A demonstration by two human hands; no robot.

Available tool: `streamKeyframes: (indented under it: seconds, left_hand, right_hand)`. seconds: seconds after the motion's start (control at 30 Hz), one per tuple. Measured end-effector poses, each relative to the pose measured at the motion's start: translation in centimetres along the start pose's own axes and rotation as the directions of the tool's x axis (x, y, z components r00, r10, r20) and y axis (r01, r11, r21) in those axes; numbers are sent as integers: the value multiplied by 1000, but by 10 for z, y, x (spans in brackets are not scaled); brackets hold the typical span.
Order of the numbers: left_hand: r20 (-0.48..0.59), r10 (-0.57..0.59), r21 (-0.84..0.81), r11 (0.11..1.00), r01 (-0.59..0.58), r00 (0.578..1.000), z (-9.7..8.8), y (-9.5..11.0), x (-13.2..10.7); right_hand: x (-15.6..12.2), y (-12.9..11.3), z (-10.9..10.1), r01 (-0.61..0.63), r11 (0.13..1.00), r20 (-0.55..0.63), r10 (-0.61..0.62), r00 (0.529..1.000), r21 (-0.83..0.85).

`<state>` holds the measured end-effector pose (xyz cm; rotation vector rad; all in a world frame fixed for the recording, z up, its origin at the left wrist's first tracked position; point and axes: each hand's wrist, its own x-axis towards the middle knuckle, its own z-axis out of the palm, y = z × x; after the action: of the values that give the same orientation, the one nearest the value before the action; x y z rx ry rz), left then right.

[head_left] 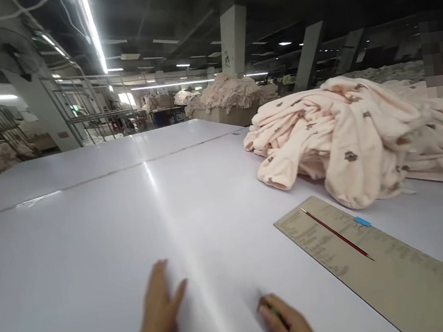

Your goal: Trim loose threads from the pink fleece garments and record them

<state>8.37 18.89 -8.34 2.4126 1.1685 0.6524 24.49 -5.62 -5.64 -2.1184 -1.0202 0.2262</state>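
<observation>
My left hand (160, 304) is at the lower middle, over the pale glossy tabletop (107, 257), its thumb spread from the fingers and nothing in it. To the right of it, my right hand (289, 323) has its fingers curled round a small green and dark object (276, 315), mostly hidden and blurred. Beyond that hand lies a beige printed board (404, 283). A red and black pencil (336, 234) rests slantwise on the board, and a blue tab (362, 221) sits at its far edge.
A heap of cream plush fabric pieces with dark flower prints (348, 133) covers the right side of the table. A seam (124, 169) crosses the tabletop further back. Behind stand another fabric pile (232, 94), metal racks (94, 103) and a pillar (234, 39).
</observation>
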Motion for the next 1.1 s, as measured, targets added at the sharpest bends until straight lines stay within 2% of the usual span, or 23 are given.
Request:
streamKeyframes:
  seconds: [0.07, 0.1, 0.17, 0.23, 0.27, 0.33, 0.37, 0.4, 0.47, 0.6, 0.73, 0.87, 0.97, 1.03, 1.1]
  left_hand:
    - [130, 152, -224, 967, -120, 980, 41, 79, -22]
    - [195, 240, -321, 932, -169, 951, 56, 117, -34]
    - [272, 426, -461, 844, -272, 863, 79, 185, -55]
    - [316, 572, -552, 760, -344, 757, 101, 238, -73]
    - [340, 630, -585, 723, -368, 698, 114, 259, -80]
    - [382, 718, -632, 662, -402, 582, 138, 288, -90]
    - [395, 748, -646, 639, -418, 533, 150, 297, -93]
    - [401, 767, -652, 623, -432, 502, 160, 302, -95]
    - [404, 776, -644, 617, -452, 484, 174, 305, -97]
    - [364, 776, -600, 618, -508, 514, 187, 299, -98]
    - [314, 782, -522, 615, -590, 538, 198, 295, -105]
    - [225, 786, -485, 603, -633, 576, 206, 294, -111]
    - [110, 781, -473, 585, -659, 615, 209, 295, -112]
    - [37, 765, -461, 584, -668, 644, 210, 296, -112]
    - [-15, 743, -448, 593, -669, 669, 213, 297, -113]
  right_hand:
    - [15, 42, -42, -65, 997, -80, 62, 995, -40]
    - [23, 67, -68, -128, 988, -139, 116, 983, -81]
    - [38, 118, -119, -287, 941, -267, 235, 934, -177]
    - [53, 163, -160, -391, 885, -355, 291, 888, -253]
    - [60, 181, -175, -408, 866, -365, 295, 883, -288]
    - [74, 204, -191, -379, 857, -345, 258, 903, -350]
    - [79, 210, -194, -342, 861, -318, 227, 921, -376]
    - [84, 212, -195, -302, 866, -291, 192, 937, -399]
    - [89, 210, -193, -230, 871, -234, 138, 962, -433]
    - [91, 195, -190, -167, 874, -59, 157, 986, -457]
    - [89, 189, -192, -235, 891, 45, 272, 961, -388]
    - [79, 185, -193, -249, 966, 70, 254, 965, -71]
    - [65, 182, -182, -260, 951, 61, 253, 966, 167]
    - [57, 181, -169, -288, 930, 44, 286, 957, 230]
    - [51, 181, -158, -312, 923, -1, 321, 947, 225]
